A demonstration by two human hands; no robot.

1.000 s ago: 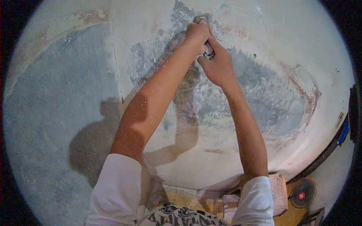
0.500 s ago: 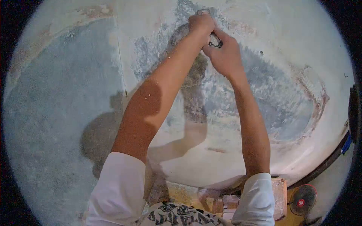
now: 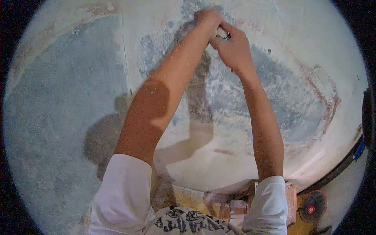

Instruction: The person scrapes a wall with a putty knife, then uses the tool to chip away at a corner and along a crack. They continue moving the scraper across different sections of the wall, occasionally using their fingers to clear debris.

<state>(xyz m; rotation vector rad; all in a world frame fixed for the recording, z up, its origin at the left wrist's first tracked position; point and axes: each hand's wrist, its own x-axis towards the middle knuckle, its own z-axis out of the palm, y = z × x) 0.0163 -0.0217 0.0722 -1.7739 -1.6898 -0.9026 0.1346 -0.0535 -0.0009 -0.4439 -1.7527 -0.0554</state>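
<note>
At the top of the view, both my hands are raised against a wall (image 3: 227, 98) with patchy grey and off-white paint. My left hand (image 3: 209, 21) is closed, its fingers wrapped round something mostly hidden and blurred. Just below and to its right, my right hand (image 3: 234, 46) curls with thumb and fingers towards the left, touching it. A small light object with a dark edge (image 3: 223, 34) shows in the gap between the hands; its kind cannot be made out. Pale flecks lie on my left forearm.
A vertical crack (image 3: 125, 58) runs down the wall beside a large grey area (image 3: 66, 86). Rough, peeling edges (image 3: 331, 102) curve on the right. Low at the right stand a black fan with a red rim (image 3: 313, 206) and a reddish box (image 3: 291, 201).
Both hands have shifted slightly upward in the view, staying together. The grey piece seen above my left hand earlier is now blurred.
</note>
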